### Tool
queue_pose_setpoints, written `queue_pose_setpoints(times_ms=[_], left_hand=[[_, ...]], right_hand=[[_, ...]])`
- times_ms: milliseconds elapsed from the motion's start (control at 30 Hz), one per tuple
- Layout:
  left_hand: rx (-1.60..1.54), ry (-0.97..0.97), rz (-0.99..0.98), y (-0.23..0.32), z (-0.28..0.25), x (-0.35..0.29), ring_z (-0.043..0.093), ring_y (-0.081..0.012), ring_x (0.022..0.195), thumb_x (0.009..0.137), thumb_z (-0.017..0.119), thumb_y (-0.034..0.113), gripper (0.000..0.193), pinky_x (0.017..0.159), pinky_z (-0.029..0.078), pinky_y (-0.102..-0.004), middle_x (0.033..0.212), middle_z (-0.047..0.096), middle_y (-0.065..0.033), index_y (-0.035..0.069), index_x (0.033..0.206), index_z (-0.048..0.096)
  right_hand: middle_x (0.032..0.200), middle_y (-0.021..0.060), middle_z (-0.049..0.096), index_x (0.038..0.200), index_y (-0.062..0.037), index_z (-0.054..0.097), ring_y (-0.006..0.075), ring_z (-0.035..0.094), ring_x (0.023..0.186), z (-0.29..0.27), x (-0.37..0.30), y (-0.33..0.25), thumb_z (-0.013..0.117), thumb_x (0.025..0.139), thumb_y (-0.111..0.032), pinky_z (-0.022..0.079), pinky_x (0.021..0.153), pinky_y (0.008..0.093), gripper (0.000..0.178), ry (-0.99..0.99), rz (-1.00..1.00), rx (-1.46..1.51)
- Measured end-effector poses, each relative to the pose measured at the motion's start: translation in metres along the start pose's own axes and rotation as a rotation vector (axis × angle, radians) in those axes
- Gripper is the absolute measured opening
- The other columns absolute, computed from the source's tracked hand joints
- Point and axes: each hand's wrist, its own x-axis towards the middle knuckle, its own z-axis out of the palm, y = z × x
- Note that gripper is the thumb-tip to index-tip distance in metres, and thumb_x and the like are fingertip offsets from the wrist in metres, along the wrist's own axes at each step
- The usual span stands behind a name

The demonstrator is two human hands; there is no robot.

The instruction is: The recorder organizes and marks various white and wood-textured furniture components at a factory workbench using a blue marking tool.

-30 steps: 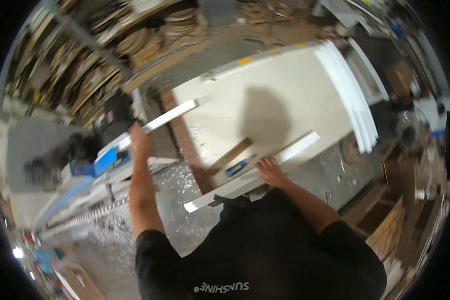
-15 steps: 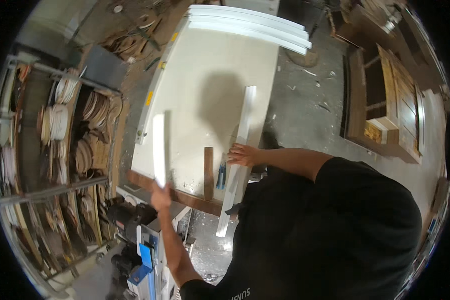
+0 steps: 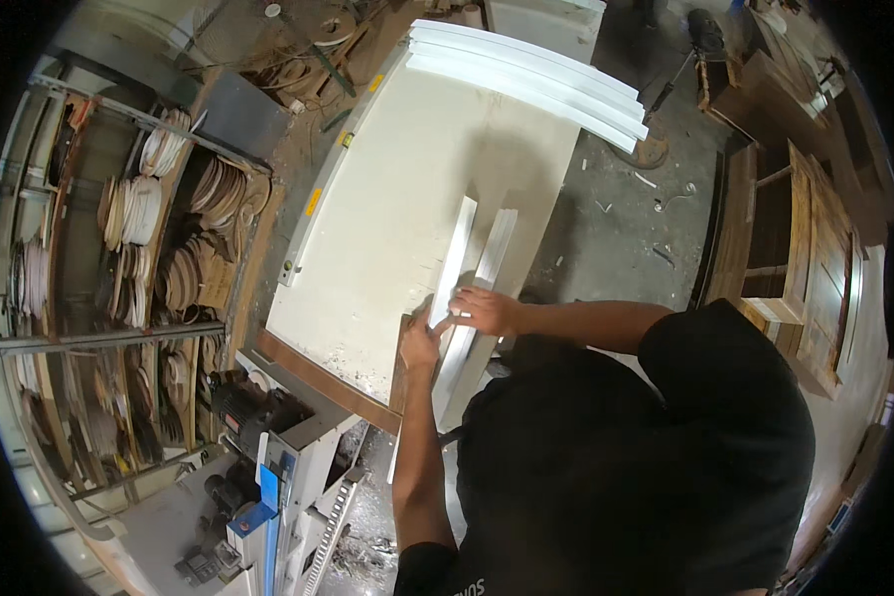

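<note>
My left hand (image 3: 420, 343) is closed around a long white strip (image 3: 454, 253), which points away from me over the pale tabletop (image 3: 368, 228). Close to its fingers, my right hand (image 3: 485, 311) has its fingers bent against the same strip. A second white strip (image 3: 495, 250) lies alongside on the right, passing beneath my right hand. Beside my left wrist a short brown board (image 3: 398, 382) shows in part; my arm covers some of it.
Several white strips (image 3: 526, 84) lie across the table's far end. A level (image 3: 313, 204) lies along the left edge. Racks of coiled edging (image 3: 134, 214) stand left, a machine with a motor (image 3: 253, 409) near left. Brown wooden cabinets (image 3: 785, 238) stand on the right.
My left hand has brought its white strip rightward, close beside the other strip. My right hand has come together with it. The blue-handled tool is now out of sight, and the view has shifted.
</note>
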Motion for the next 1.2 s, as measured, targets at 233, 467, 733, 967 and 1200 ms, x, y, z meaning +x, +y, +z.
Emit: queue_pose_setpoints(times_ms=[233,467,733,967,1200], left_hand=[[0.185,0.026,-0.052,0.031,0.024,-0.022,0.072,-0.0435,0.095,0.099,0.069,0.039,0.040,0.079,0.057,-0.0555,0.108,0.073,-0.0215,0.025,0.136,0.069],[0.094,0.041,-0.056,0.020,0.037,-0.070,0.069,-0.0425,0.102,0.099,0.069,0.028,0.035,0.088,0.056,-0.0512,0.111,0.072,-0.0215,0.014,0.131,0.070],[0.055,0.259,-0.329,-0.037,0.044,-0.192,0.064,-0.0456,0.117,0.101,0.067,0.033,0.044,0.103,0.050,-0.0516,0.125,0.068,-0.0256,0.000,0.130,0.065],[0.019,0.236,-0.429,-0.048,0.031,-0.195,0.065,-0.0461,0.118,0.106,0.054,0.045,0.053,0.106,0.047,-0.0532,0.125,0.070,-0.0271,0.001,0.133,0.067],[-0.175,0.525,-0.290,-0.033,0.037,-0.135,0.065,-0.0444,0.120,0.104,0.057,0.039,0.044,0.103,0.052,-0.0506,0.126,0.071,-0.0227,0.003,0.124,0.071]], right_hand=[[0.162,0.0146,0.043,0.155,-0.0139,0.048,0.0316,0.036,0.154,-0.022,-0.004,0.063,0.093,0.055,-0.047,0.023,0.130,0.0529,0.115,-0.207,0.146,0.096],[0.141,0.0116,0.061,0.141,-0.0103,0.063,0.0297,0.051,0.140,-0.004,-0.021,0.073,0.092,0.061,-0.044,0.025,0.129,0.0515,0.092,-0.194,0.101,-0.026],[0.151,0.0143,0.050,0.148,-0.0098,0.056,0.0376,0.037,0.149,-0.047,0.007,0.103,0.092,0.071,-0.043,0.023,0.129,0.0524,0.091,-0.384,0.244,0.179],[0.143,0.0135,0.050,0.143,-0.0081,0.056,0.0353,0.039,0.144,-0.049,-0.003,0.120,0.093,0.071,-0.037,0.023,0.127,0.0554,0.086,-0.379,0.115,0.058],[0.140,0.0147,0.050,0.143,-0.0068,0.053,0.0359,0.041,0.141,-0.044,0.004,0.109,0.094,0.070,-0.032,0.025,0.124,0.0566,0.087,-0.412,0.100,0.072]])
